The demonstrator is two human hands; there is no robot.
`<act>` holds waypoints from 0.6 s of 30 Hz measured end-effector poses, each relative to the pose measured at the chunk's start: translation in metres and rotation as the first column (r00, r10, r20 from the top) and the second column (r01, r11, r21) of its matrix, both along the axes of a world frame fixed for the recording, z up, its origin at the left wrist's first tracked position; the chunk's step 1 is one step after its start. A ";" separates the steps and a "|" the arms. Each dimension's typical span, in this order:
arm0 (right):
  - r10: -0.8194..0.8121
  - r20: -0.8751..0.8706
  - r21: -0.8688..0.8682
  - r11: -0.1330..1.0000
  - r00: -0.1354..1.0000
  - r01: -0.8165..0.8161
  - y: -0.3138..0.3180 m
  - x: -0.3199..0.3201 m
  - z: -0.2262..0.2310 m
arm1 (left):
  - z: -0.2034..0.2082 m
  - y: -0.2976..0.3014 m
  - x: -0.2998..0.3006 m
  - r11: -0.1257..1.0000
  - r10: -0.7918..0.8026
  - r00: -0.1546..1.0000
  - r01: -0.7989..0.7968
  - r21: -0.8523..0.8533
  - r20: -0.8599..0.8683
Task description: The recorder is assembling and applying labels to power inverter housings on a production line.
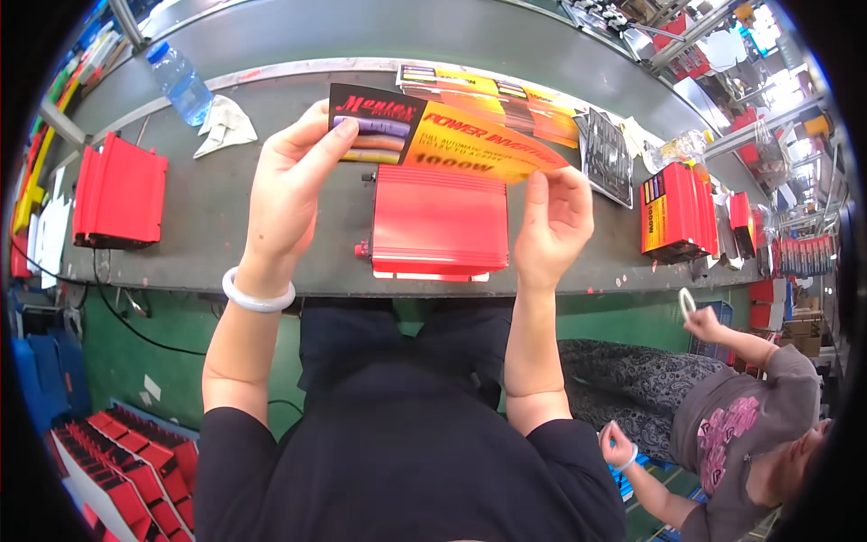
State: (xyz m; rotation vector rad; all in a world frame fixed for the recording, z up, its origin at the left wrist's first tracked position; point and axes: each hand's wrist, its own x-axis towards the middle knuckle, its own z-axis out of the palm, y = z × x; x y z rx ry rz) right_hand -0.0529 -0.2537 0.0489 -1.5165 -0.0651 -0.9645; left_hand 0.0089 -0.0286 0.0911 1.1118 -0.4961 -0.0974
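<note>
A printed label (470, 144) in black, yellow and orange is stretched between my two hands above the bench. My left hand (293, 172) pinches its black left end, thumb on top. At the yellow right end, my right hand (553, 221) grips the lower corner between thumb and fingers. Below the label lies a red ribbed metal power inverter case (441, 221), close to the bench's front edge. The label covers part of the case's far end. Small red and black terminals stick out on the case's left side.
Another red case (119, 194) stands at left, near a white cloth (226, 126) and a water bottle (181, 86). Stacked labels (497, 99) lie behind. At right are a black printed packet (607, 158) and labelled red cases (677, 212). A co-worker (722, 415) is at lower right.
</note>
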 end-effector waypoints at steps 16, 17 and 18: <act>-0.064 0.027 -0.022 0.998 0.998 0.065 -0.011 -0.022 0.023 | -0.012 -0.001 0.000 0.978 0.181 0.961 -0.198 0.063 0.210; -0.017 0.011 0.028 0.999 1.000 0.016 -0.010 -0.022 0.026 | -0.012 0.000 0.001 0.976 0.181 0.958 -0.203 0.077 0.221; -0.020 0.006 0.028 0.999 1.000 0.019 -0.012 -0.023 0.025 | -0.012 -0.001 0.001 0.977 0.179 0.960 -0.199 0.078 0.217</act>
